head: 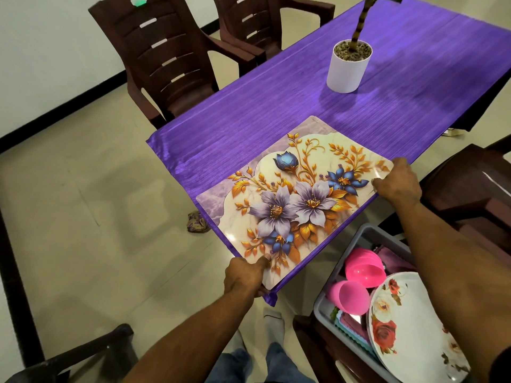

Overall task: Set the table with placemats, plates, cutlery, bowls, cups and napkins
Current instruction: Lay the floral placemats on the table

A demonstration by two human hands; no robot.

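A floral placemat with purple and blue flowers lies flat on the near corner of the purple-clothed table. My left hand pinches its near-left corner at the table edge. My right hand grips its far-right corner. A grey bin on a chair at the lower right holds a pink bowl, a pink cup, a white plate with red roses and folded cloths.
A white pot with a plant stem stands mid-table. Dark brown chairs stand along the far-left side, another at the right, one more at the bottom left. A small patterned cloth object lies on the tiled floor.
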